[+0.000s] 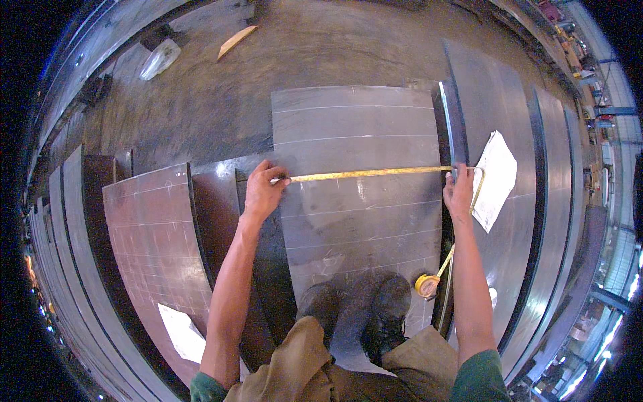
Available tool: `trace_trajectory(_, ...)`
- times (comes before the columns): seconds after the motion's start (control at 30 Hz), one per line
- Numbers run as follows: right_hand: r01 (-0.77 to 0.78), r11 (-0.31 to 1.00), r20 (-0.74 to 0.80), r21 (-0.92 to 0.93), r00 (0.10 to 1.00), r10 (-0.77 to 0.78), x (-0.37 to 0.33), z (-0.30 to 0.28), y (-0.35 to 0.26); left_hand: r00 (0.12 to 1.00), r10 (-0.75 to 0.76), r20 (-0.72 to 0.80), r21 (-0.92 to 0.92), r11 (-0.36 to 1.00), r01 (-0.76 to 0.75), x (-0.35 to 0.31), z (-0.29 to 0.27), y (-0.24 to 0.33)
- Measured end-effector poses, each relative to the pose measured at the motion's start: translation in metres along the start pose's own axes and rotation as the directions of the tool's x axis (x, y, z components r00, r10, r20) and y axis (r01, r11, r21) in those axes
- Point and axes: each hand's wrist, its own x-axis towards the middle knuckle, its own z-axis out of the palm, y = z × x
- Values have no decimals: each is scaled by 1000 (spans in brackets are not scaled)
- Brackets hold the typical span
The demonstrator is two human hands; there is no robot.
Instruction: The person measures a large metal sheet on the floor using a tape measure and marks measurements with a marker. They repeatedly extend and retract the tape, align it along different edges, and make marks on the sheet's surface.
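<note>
A yellow tape measure blade (367, 173) stretches across a grey metal plate (355, 231) marked with thin white lines. At the plate's left edge, the closed fingers of my left hand (263, 192) pinch the blade's end; a small pale tip shows there, too small to name. My right hand (459, 193) is closed on the blade just past the plate's right edge. From there the blade loops round and runs down to its yellow case (426, 286), which rests near the plate's lower right edge. My dark shoes (390, 309) are on the near part of the plate.
White paper sheets (497, 182) lie on a dark plate to the right. Another white paper (182, 333) rests on a reddish plate (151, 224) at left. Long steel pieces line both sides. A wood strip (236, 43) and clear plastic (160, 59) lie on the far floor.
</note>
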Motion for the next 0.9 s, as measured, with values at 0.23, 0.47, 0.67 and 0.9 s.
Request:
trace_trajectory(0.23,24,998,69,-64,997,-20,10,2,1,1000,-1,9,-8,1000,1,0,-2,2)
trace_trajectory(0.47,-45,999,130,16,991,43,12,-1,-18,1000,-12,17,24,1000,12,-1,-3,2)
trace_trajectory(0.67,44,995,65,86,997,-49,-3,6,-46,1000,-7,9,18,1000,7,-1,-5,2)
trace_trajectory(0.9,82,986,178,146,978,-107,-34,-7,-95,1000,22,-10,38,999,-21,-1,0,1)
